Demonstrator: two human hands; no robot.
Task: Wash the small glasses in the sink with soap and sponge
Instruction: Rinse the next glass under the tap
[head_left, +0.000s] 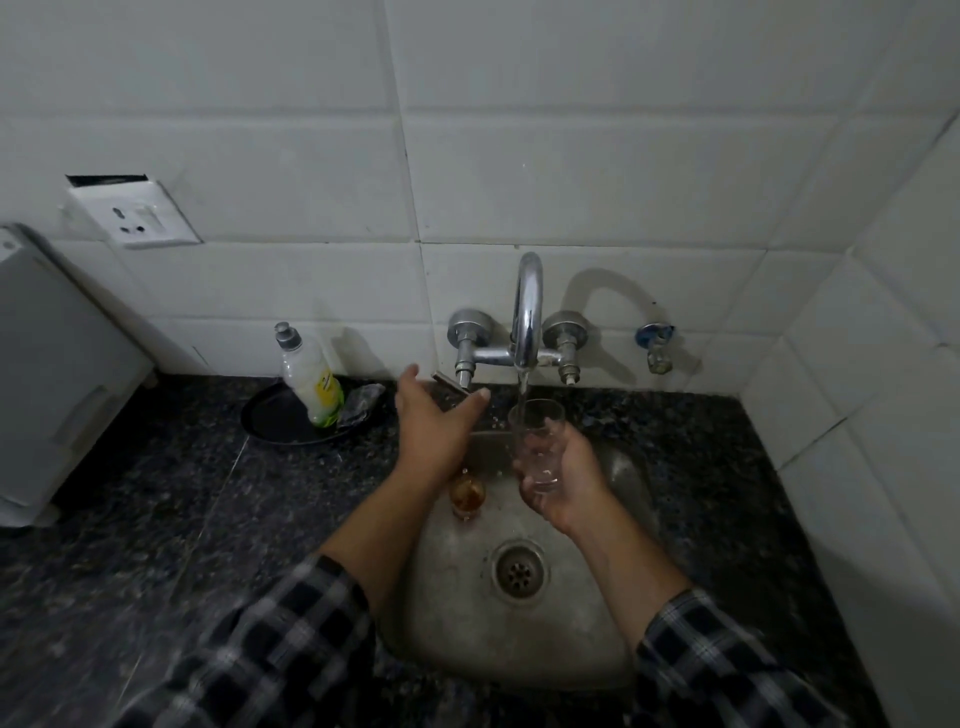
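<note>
Right hand (558, 483) grips a small glass (537, 436) under the running tap (527, 312): the wetting step, I judge. Left hand (434, 415) is open, near the tap handle (448, 382). Next it needs the soap bottle (311, 379) and sponge (361, 402), far left; the path is free, but a second glass (467, 491) stands in the sink (519, 649).

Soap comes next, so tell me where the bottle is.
In the head view the soap bottle stands on a dark plate on the counter, left of the tap, beside a scrubber.
</note>
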